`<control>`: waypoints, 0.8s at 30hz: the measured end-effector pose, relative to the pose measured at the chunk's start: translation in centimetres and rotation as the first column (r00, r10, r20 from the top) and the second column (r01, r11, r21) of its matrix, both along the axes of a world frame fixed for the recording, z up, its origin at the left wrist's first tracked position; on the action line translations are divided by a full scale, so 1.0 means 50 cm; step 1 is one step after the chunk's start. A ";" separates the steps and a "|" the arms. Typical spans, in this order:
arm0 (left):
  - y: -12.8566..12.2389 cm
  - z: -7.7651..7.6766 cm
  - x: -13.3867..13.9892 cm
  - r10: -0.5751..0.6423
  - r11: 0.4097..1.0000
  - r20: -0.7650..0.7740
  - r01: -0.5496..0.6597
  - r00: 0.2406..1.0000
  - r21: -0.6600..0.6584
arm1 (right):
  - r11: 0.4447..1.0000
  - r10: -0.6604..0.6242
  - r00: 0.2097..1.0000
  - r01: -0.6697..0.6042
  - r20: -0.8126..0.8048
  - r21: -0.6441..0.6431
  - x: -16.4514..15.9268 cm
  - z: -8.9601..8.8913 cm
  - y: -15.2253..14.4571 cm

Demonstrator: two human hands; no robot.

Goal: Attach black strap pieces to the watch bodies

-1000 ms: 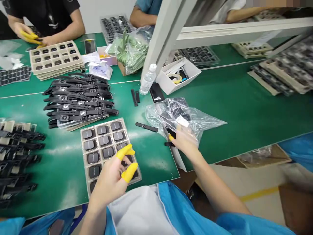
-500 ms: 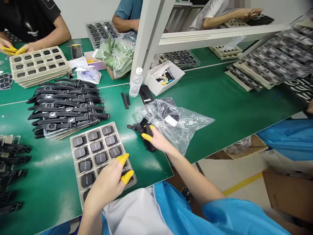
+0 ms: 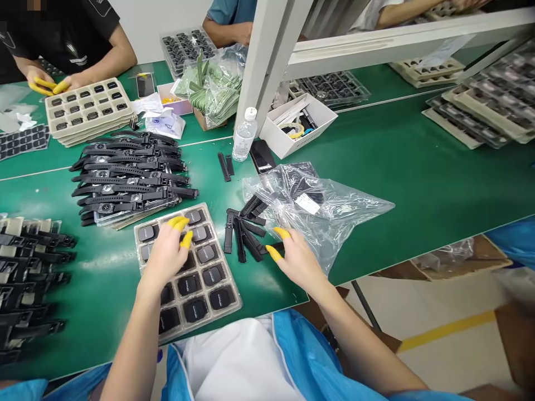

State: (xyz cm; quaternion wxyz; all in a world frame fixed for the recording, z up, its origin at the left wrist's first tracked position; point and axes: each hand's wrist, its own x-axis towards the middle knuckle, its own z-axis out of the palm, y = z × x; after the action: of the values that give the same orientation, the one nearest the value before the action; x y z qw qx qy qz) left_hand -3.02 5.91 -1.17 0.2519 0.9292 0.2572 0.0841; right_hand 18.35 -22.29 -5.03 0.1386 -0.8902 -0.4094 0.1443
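Observation:
My left hand (image 3: 167,253), with yellow finger covers, hovers over a clear tray (image 3: 234,284) of square dark watch bodies (image 3: 211,275). Its fingers curve above the upper-middle pockets, thumb a little apart from them; I see nothing between them, though the hand hides the pockets below. To the right of the tray my right hand (image 3: 298,256) is open, thumb and forefinger spread, beside a fanned pile of black watch straps (image 3: 251,236). One dark strap end lies close to its thumb. A clear plastic bag (image 3: 338,206) with black contents lies just beyond this hand.
Behind the tray is a stack of strapped watches (image 3: 134,178); more strapped watches (image 3: 29,278) lie at the left. A water bottle (image 3: 244,135), a phone (image 3: 262,156) and a white box (image 3: 298,125) stand by the white post (image 3: 267,61). A co-worker's gloved-fingertip hands (image 3: 50,83) are across the table.
My right hand has let go of the black straps, which now lie fanned out on the table. My left hand has moved up the tray, away from its near right side. The view has shifted.

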 end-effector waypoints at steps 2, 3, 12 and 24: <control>0.020 -0.011 0.039 -0.036 0.994 -0.089 0.045 0.995 0.099 | 0.997 0.019 0.997 -0.014 0.073 -0.073 0.005 -0.014 -0.018; 0.024 -0.013 0.056 -0.055 0.986 -0.164 0.079 0.985 0.146 | 0.992 0.037 0.995 -0.025 0.090 -0.123 0.012 -0.020 -0.028; -0.005 -0.013 0.137 -0.015 0.919 -0.433 0.183 0.901 0.349 | 0.974 0.199 0.977 -0.206 -0.075 -0.096 0.075 -0.016 -0.063; -0.033 -0.030 0.122 0.218 0.869 0.108 -0.143 0.970 -0.473 | 0.841 0.298 0.804 0.034 -0.515 0.540 0.063 0.112 0.093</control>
State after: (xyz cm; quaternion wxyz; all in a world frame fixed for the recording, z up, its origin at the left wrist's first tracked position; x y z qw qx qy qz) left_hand 3.10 4.25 -2.69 0.4763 0.8046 0.3348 0.1170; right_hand 21.48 -17.65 0.56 0.4831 -0.6982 -0.4342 0.3010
